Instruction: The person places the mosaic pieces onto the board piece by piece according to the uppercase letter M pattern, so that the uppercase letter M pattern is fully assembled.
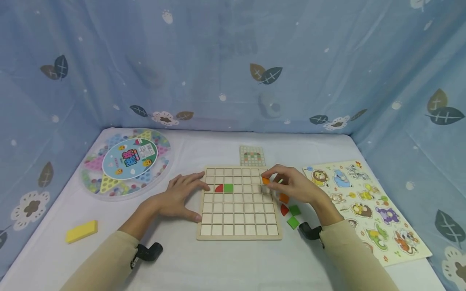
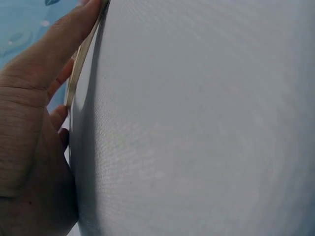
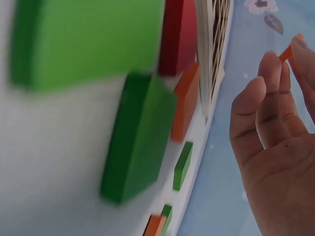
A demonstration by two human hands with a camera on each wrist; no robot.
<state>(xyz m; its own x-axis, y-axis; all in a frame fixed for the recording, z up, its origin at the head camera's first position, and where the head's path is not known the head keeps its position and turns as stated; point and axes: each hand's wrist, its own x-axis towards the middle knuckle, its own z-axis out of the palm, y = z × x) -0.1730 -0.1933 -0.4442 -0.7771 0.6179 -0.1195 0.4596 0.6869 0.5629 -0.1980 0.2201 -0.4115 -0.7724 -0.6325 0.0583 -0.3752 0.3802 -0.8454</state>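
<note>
A wooden grid board [image 1: 238, 237] lies flat on the white cloth. In its grid sit a red quarter-round tile [image 1: 219, 188] and, directly to the right of it, a green square tile [image 1: 228, 188]. My left hand [image 1: 178, 197] rests along the board's left side, fingers spread, fingertips and thumb touching the edge. Over the board's upper right my right hand [image 1: 295, 185] pinches an orange tile [image 1: 266, 180] between thumb and fingers, above the surface. The right wrist view shows this orange tile [image 3: 286, 52] partly covered by the fingertips.
Right of the board lie loose tiles: an orange one [image 1: 284, 198], a red one [image 1: 284, 209], green ones [image 1: 293, 222]. A pattern card [image 1: 252, 157] lies behind the board. An animal puzzle [image 1: 391, 216] is at right, a round bead case [image 1: 165, 178] and yellow block [image 1: 81, 231] at left.
</note>
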